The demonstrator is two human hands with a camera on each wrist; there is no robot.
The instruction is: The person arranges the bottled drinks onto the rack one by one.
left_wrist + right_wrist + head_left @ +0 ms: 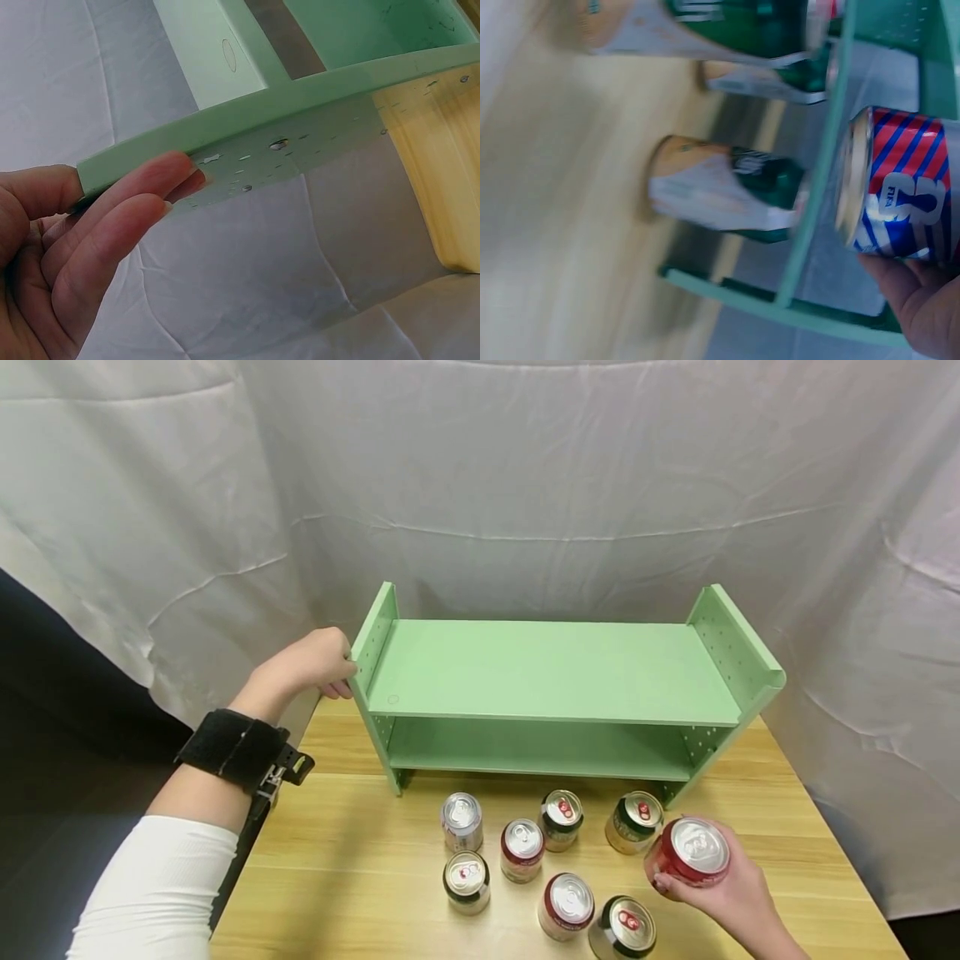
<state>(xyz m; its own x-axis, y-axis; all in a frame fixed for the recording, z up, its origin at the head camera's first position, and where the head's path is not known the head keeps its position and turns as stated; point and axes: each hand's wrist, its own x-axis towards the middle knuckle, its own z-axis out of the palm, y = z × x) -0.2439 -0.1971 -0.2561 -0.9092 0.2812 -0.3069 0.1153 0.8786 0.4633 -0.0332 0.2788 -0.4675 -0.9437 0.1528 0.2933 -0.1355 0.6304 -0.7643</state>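
Note:
A two-tier green shelf point(540, 670) with raised, perforated side panels stands on the wooden table. My left hand point(318, 662) grips the upper edge of its left side panel. In the left wrist view, fingers of that hand point(82, 247) lie against the panel's outer face point(255, 161). My right hand point(738, 885) holds a red soda can point(693, 853) upright, to the right of the other cans and in front of the shelf's right end. The right wrist view shows the held can point(907, 187) with red and blue stripes, my right hand point(930, 307) around its side.
Several cans stand upright before the shelf: a silver can point(461, 817), two red-rimmed cans point(522, 856) and several green-and-gold cans point(630, 833). A pale cloth point(525, 485) hangs behind and beside the table point(300, 868).

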